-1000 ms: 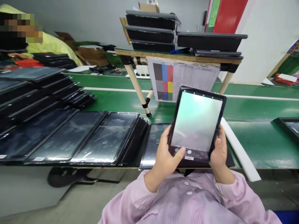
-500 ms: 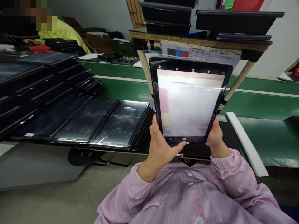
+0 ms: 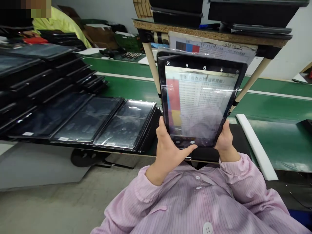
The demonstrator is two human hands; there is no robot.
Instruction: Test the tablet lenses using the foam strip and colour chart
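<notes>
A black tablet (image 3: 200, 104) stands raised in front of me, its camera screen lit with a view of a printed chart with colour blocks and text lines. My left hand (image 3: 169, 146) grips its lower left corner, the thumb stretched along the bottom edge near the shutter button. On the lower right edge, my right hand (image 3: 224, 138) is closed around the side; most of its fingers are hidden behind the tablet. Behind the tablet's top hangs the printed chart sheet (image 3: 226, 52), fixed beneath a wooden shelf (image 3: 212, 34).
Stacks of dark tablets (image 3: 117, 125) in film cover the bench on my left. Black trays (image 3: 253, 14) sit on the shelf, which has pale posts (image 3: 253, 79). A white foam strip (image 3: 257, 146) lies on the green bench (image 3: 282, 139). A person in yellow (image 3: 63, 24) is at far left.
The tablet's screen has gone from a washed-out blur to a clearer picture of the chart. My view has tipped slightly downward; both hands keep their hold.
</notes>
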